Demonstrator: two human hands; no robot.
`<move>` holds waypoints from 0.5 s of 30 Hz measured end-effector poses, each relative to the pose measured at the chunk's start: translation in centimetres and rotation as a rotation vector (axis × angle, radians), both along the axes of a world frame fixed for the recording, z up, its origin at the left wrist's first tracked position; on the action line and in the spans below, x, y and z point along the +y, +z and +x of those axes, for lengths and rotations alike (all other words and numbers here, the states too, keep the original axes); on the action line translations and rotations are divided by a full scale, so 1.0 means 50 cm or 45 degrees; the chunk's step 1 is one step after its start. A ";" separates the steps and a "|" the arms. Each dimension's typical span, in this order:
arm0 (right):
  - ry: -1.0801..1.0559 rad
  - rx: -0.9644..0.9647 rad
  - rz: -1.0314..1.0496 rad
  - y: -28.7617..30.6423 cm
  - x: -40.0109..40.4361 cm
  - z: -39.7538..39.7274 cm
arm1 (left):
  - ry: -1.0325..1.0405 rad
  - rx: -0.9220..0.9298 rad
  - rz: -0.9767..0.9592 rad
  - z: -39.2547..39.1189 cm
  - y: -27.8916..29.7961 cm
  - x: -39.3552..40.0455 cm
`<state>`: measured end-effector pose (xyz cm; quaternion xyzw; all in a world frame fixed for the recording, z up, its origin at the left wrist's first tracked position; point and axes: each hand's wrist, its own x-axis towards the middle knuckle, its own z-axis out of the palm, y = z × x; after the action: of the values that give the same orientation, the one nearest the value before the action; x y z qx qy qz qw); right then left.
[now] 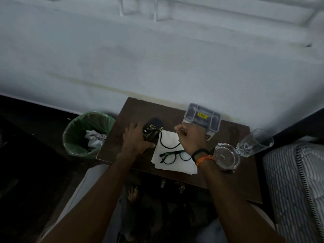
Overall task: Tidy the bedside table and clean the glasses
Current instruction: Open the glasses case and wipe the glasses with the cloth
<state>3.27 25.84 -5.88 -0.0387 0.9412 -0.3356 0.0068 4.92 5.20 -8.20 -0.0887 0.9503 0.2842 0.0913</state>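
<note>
From the head view, you're partway in by my read: crumpled paper sits in the bin [87, 135], but the glasses [175, 156] lie unwiped on the white cloth [172, 155], near-centre of the bedside table [233, 174]. Your left hand [135, 139] grips the black pouch [151, 130], your right hand [188, 137] pinches its cord [168, 146]. The glasses' long axis runs left-right, lenses facing you.

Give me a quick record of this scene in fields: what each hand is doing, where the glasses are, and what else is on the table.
left hand: grips black pouch
right hand: pinches the pouch's drawstring
glasses: folded open, lying on white cloth
table: dark wood, also holds clear box, glass ashtray, tumbler
bin: green liner, crumpled paper inside, left of table
</note>
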 end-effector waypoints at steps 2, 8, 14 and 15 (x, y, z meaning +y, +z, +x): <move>0.030 0.059 -0.035 -0.017 -0.005 0.003 | -0.042 -0.023 0.016 -0.007 -0.008 -0.008; 0.100 0.241 -0.084 -0.053 0.002 0.011 | -0.084 0.070 0.163 -0.043 -0.016 -0.046; 0.267 0.142 -0.073 -0.033 -0.015 -0.025 | 0.018 0.141 0.313 -0.092 -0.008 -0.081; 0.282 0.115 -0.064 -0.034 -0.019 -0.030 | 0.044 0.144 0.334 -0.099 -0.008 -0.087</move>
<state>1.77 24.90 -7.57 -0.1575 0.9218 -0.3541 0.0006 -0.02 0.84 -8.58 -0.0761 0.9069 0.4121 0.0434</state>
